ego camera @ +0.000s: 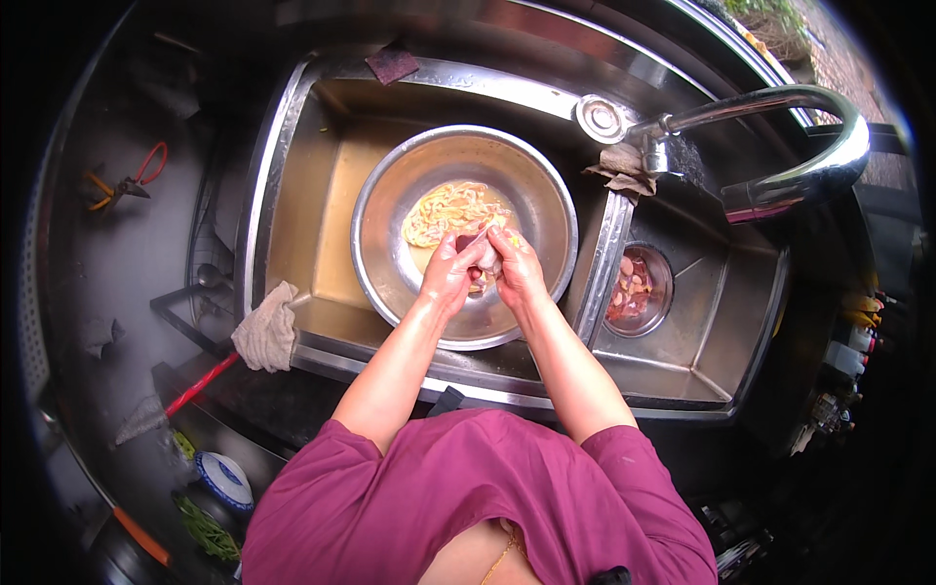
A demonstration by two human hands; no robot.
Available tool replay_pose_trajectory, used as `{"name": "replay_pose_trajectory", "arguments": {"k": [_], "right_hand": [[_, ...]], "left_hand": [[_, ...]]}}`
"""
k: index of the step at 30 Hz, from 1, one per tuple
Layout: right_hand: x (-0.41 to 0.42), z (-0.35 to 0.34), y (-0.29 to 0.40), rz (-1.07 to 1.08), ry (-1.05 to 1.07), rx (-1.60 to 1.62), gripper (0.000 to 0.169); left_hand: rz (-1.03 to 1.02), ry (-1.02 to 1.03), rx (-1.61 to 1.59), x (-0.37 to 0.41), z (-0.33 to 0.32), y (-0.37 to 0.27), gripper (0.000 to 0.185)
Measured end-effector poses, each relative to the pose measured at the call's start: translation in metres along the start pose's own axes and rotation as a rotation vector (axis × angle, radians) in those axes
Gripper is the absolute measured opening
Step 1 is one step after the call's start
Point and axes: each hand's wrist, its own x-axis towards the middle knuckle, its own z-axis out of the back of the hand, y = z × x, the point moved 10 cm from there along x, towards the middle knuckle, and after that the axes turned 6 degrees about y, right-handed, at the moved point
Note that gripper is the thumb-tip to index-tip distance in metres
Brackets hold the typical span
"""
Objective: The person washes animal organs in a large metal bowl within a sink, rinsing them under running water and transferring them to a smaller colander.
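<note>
My left hand (pixel 450 270) and my right hand (pixel 518 267) meet over a large stainless steel basin (pixel 376 212) in the left sink bowl. Between them both sets of fingers grip a slick, pale piece of raw offal (pixel 488 257), part pinkish and part dark. Which organ it is, I cannot tell. Just beyond my fingers a heap of yellowish, ribbon-like raw intestines (pixel 450 212) lies in shallow cloudy liquid on the basin's bottom. My hands hide part of the basin floor.
A small metal bowl (pixel 664 292) of red raw offal (pixel 630 289) stands in the right sink bowl, under the curved faucet (pixel 841 164). Rags hang on the sink divider (pixel 625 172) and the left front corner (pixel 267 329). Scissors (pixel 128 186) lie on the left counter.
</note>
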Motion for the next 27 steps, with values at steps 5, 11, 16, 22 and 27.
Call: {"name": "replay_pose_trajectory", "arguments": {"k": [5,11,16,22,27], "right_hand": [[0.011,0.007,0.007,0.068,0.009,0.122,0.017],[0.011,0.029,0.013,0.04,-0.131,0.137,0.023],[0.002,0.016,0.029,-0.038,-0.095,-0.129,0.017],[-0.007,-0.027,0.04,0.078,0.084,-0.716,0.019],[-0.003,-0.022,0.032,-0.088,0.086,-0.667,0.023]], "left_hand": [[-0.096,-0.036,-0.059,-0.005,-0.017,-0.019,0.035],[0.011,0.049,-0.121,-0.014,-0.031,-0.027,0.035],[-0.07,-0.009,-0.105,-0.015,-0.009,-0.028,0.036],[-0.127,-0.012,0.076,-0.009,-0.006,-0.034,0.03],[-0.141,-0.056,0.243,-0.011,-0.013,-0.038,0.025]]}}
